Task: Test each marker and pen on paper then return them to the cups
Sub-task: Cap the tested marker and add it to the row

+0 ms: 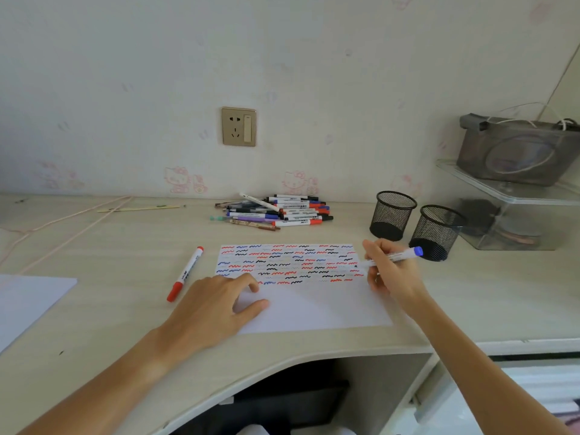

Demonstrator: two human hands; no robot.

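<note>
Paper (314, 306) lies on the bench (125, 262) under my flat, relaxed left hand (216, 301). My right hand (390, 271) pinches a blue-capped marker (394, 257) mid-barrel at the sheet's right edge; light, stiff, probably slick plastic.

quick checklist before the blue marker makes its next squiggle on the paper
1. Right hand grips the blue marker: ok.
2. Tip on the paper: it sits by the right edge, but contact cannot be told.
3. Cap off: cannot tell, the tip is too small to read.
4. Left hand flat on the paper to steady it: ok.
5. Blank space left for a mark: ok, the near half is bare.
6. Cups free to take the marker back: ok, both look empty.
</note>
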